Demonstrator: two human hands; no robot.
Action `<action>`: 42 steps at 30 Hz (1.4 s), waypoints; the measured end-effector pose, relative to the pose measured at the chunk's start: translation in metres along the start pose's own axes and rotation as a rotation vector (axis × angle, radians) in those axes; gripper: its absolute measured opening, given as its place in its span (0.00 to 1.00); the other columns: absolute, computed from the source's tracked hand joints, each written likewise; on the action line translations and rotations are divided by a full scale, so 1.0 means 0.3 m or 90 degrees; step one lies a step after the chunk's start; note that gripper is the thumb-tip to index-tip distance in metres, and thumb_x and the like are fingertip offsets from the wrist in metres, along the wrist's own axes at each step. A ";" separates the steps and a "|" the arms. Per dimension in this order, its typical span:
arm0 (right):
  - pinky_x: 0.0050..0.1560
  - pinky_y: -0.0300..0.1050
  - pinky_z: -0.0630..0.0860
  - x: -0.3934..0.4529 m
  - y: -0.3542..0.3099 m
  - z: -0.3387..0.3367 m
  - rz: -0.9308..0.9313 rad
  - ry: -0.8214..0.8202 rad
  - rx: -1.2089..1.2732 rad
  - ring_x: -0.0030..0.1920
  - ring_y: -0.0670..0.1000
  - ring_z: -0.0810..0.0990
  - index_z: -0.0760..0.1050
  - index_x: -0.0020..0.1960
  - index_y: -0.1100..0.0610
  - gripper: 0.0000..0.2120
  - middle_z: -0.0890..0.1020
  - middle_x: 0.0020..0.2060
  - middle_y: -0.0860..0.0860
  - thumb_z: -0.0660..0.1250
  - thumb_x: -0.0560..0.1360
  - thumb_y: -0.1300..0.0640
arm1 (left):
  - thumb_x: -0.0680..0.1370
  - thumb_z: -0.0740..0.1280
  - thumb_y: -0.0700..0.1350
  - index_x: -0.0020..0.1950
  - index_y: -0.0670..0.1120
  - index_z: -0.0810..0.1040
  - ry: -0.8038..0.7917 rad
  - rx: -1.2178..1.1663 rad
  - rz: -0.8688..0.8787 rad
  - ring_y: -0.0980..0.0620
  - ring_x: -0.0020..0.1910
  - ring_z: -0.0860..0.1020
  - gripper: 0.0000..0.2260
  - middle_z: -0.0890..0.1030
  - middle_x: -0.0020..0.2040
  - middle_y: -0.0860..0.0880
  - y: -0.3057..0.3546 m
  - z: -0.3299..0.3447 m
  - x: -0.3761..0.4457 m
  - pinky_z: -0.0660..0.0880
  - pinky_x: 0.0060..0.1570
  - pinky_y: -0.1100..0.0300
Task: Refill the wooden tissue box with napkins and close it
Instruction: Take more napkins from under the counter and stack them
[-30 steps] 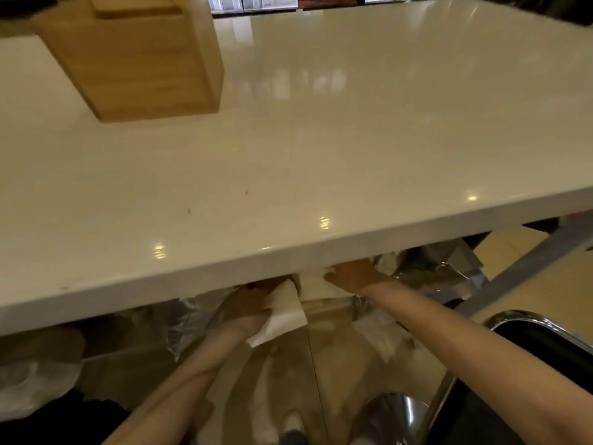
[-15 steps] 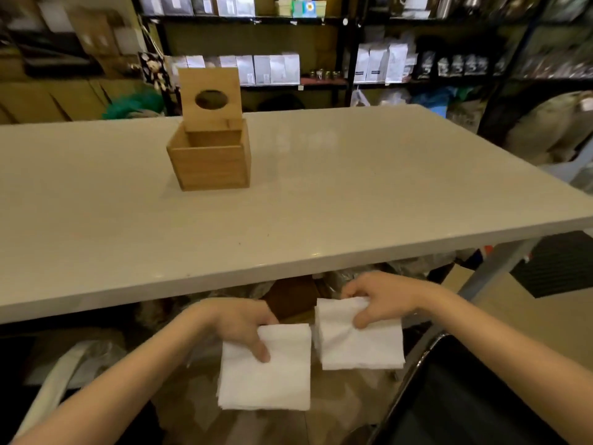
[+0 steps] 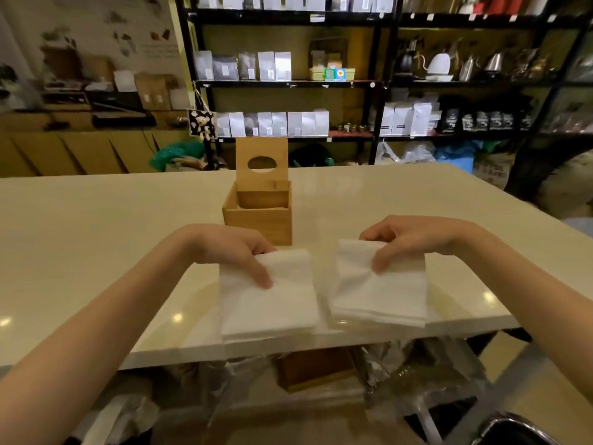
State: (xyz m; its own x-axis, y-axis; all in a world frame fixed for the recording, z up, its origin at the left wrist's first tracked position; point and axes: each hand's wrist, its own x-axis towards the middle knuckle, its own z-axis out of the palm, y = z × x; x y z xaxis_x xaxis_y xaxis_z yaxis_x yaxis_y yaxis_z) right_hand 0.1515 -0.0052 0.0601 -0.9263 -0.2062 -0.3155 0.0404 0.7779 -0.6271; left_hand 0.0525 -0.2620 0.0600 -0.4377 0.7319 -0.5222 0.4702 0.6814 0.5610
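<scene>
Two stacks of napkins raised over the table edge, ready for loading.

Left hand (image 3: 237,252) pinches one white square napkin stack (image 3: 268,300), right hand (image 3: 414,242) the other (image 3: 380,290); the lid-up square wooden tissue box (image 3: 259,210) waits at twelve o'clock.

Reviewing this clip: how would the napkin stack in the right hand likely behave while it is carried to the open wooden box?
Probably floppy: the right napkin stack creases under the thumb of the right hand. Its layered lower edge suggests loose sheets that could fan or slip. It looks light, since a pinch holds it.
</scene>
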 end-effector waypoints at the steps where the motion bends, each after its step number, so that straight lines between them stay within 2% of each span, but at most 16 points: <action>1: 0.39 0.37 0.77 0.038 0.003 -0.011 0.010 -0.003 0.003 0.42 0.46 0.83 0.80 0.44 0.50 0.09 0.84 0.40 0.45 0.68 0.64 0.52 | 0.74 0.67 0.45 0.51 0.52 0.78 0.000 0.008 -0.010 0.55 0.49 0.81 0.07 0.82 0.49 0.55 -0.014 -0.022 0.026 0.78 0.49 0.65; 3: 0.40 0.37 0.77 0.113 0.016 -0.023 0.030 -0.013 0.003 0.41 0.46 0.82 0.80 0.45 0.53 0.11 0.84 0.42 0.49 0.68 0.64 0.52 | 0.74 0.68 0.45 0.50 0.53 0.78 0.005 0.020 -0.031 0.56 0.48 0.80 0.06 0.81 0.48 0.56 -0.043 -0.060 0.076 0.77 0.48 0.65; 5: 0.43 0.43 0.76 0.182 0.036 -0.030 0.052 -0.017 -0.006 0.42 0.49 0.81 0.79 0.46 0.57 0.14 0.84 0.44 0.54 0.69 0.63 0.53 | 0.73 0.68 0.46 0.51 0.52 0.78 0.015 0.037 -0.043 0.56 0.48 0.80 0.08 0.81 0.47 0.56 -0.070 -0.089 0.123 0.77 0.49 0.65; 8: 0.42 0.45 0.74 0.267 0.063 -0.036 0.077 -0.023 -0.014 0.41 0.50 0.80 0.79 0.41 0.56 0.09 0.82 0.40 0.51 0.69 0.63 0.54 | 0.73 0.68 0.45 0.57 0.50 0.77 0.020 0.062 -0.050 0.52 0.53 0.79 0.12 0.81 0.52 0.52 -0.106 -0.116 0.184 0.77 0.54 0.59; 11: 0.42 0.46 0.73 0.326 0.086 -0.037 0.090 -0.026 -0.031 0.41 0.51 0.79 0.78 0.40 0.56 0.03 0.80 0.39 0.51 0.70 0.67 0.56 | 0.73 0.68 0.47 0.57 0.49 0.77 0.056 0.129 -0.045 0.51 0.53 0.78 0.13 0.80 0.55 0.50 -0.135 -0.125 0.233 0.75 0.55 0.59; 15: 0.44 0.46 0.72 0.370 0.106 -0.027 0.092 -0.006 -0.065 0.41 0.51 0.77 0.78 0.45 0.62 0.09 0.79 0.40 0.51 0.69 0.69 0.57 | 0.72 0.69 0.50 0.58 0.48 0.75 0.119 0.246 -0.034 0.52 0.52 0.75 0.16 0.78 0.54 0.51 -0.159 -0.129 0.260 0.73 0.55 0.57; 20: 0.47 0.44 0.73 0.388 0.112 -0.020 0.085 0.023 -0.107 0.41 0.48 0.76 0.78 0.47 0.56 0.09 0.79 0.41 0.48 0.71 0.68 0.56 | 0.73 0.66 0.54 0.61 0.51 0.72 0.159 0.374 -0.058 0.52 0.55 0.75 0.19 0.76 0.58 0.52 -0.146 -0.104 0.248 0.74 0.57 0.54; 23: 0.47 0.43 0.74 0.383 0.119 -0.010 0.071 0.053 -0.105 0.43 0.47 0.77 0.77 0.48 0.53 0.10 0.79 0.40 0.44 0.71 0.68 0.56 | 0.74 0.63 0.56 0.65 0.50 0.70 0.174 0.445 -0.032 0.52 0.59 0.73 0.21 0.73 0.61 0.53 -0.112 -0.085 0.231 0.72 0.60 0.54; 25: 0.48 0.40 0.73 0.373 0.127 -0.002 0.063 0.072 -0.107 0.45 0.45 0.77 0.77 0.52 0.51 0.13 0.78 0.44 0.44 0.71 0.69 0.55 | 0.75 0.61 0.57 0.66 0.51 0.68 0.190 0.462 0.004 0.53 0.60 0.72 0.22 0.72 0.63 0.54 -0.088 -0.074 0.220 0.72 0.60 0.55; 28: 0.58 0.39 0.69 0.349 0.148 -0.001 0.047 0.116 -0.121 0.56 0.44 0.72 0.69 0.64 0.48 0.22 0.74 0.57 0.44 0.69 0.71 0.53 | 0.76 0.59 0.57 0.69 0.54 0.64 0.240 0.443 0.104 0.56 0.62 0.70 0.22 0.69 0.66 0.57 -0.056 -0.069 0.216 0.70 0.61 0.61; 30: 0.64 0.42 0.67 0.329 0.158 0.001 0.018 0.200 -0.096 0.62 0.44 0.69 0.64 0.68 0.48 0.27 0.72 0.62 0.44 0.68 0.72 0.51 | 0.76 0.58 0.57 0.70 0.57 0.62 0.224 0.374 0.168 0.61 0.63 0.68 0.22 0.66 0.68 0.60 -0.031 -0.068 0.230 0.66 0.58 0.69; 32: 0.63 0.47 0.69 0.308 0.162 0.009 -0.019 0.315 -0.054 0.63 0.44 0.70 0.64 0.69 0.47 0.25 0.73 0.63 0.45 0.66 0.73 0.50 | 0.77 0.57 0.57 0.71 0.58 0.60 0.215 0.305 0.227 0.63 0.61 0.66 0.22 0.63 0.70 0.61 -0.009 -0.059 0.272 0.63 0.55 0.73; 34: 0.60 0.48 0.71 0.289 0.169 0.024 -0.033 0.360 -0.047 0.62 0.44 0.71 0.65 0.68 0.46 0.22 0.75 0.62 0.44 0.64 0.74 0.50 | 0.78 0.55 0.55 0.73 0.57 0.55 0.217 0.243 0.243 0.61 0.68 0.61 0.24 0.58 0.74 0.59 0.003 -0.034 0.329 0.58 0.62 0.71; 36: 0.61 0.44 0.70 0.267 0.181 0.042 -0.007 0.312 -0.063 0.62 0.44 0.70 0.66 0.67 0.45 0.21 0.74 0.62 0.43 0.63 0.75 0.49 | 0.79 0.54 0.54 0.74 0.55 0.51 0.209 0.206 0.221 0.59 0.73 0.55 0.25 0.52 0.76 0.57 0.015 -0.002 0.380 0.53 0.68 0.65; 38: 0.60 0.41 0.69 0.243 0.193 0.056 0.031 0.244 -0.056 0.61 0.45 0.70 0.65 0.67 0.45 0.22 0.72 0.62 0.43 0.65 0.74 0.49 | 0.79 0.55 0.54 0.75 0.53 0.50 0.192 0.205 0.191 0.56 0.74 0.53 0.26 0.51 0.77 0.56 0.027 0.010 0.415 0.53 0.71 0.61; 42: 0.50 0.30 0.70 0.215 0.205 0.059 0.087 0.192 -0.020 0.54 0.45 0.72 0.63 0.68 0.47 0.27 0.70 0.59 0.43 0.68 0.72 0.51 | 0.78 0.58 0.54 0.73 0.48 0.58 0.156 0.266 0.085 0.49 0.67 0.66 0.25 0.62 0.71 0.49 0.057 0.008 0.452 0.65 0.64 0.57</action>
State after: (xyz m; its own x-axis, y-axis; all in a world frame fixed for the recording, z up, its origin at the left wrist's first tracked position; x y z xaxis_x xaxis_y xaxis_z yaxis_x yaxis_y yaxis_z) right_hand 0.1009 0.0188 -0.0113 -0.9824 0.0823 -0.1675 0.1647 0.8048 -0.5703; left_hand 0.0031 -0.1510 -0.0028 -0.4967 0.8250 -0.2695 0.7786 0.5608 0.2815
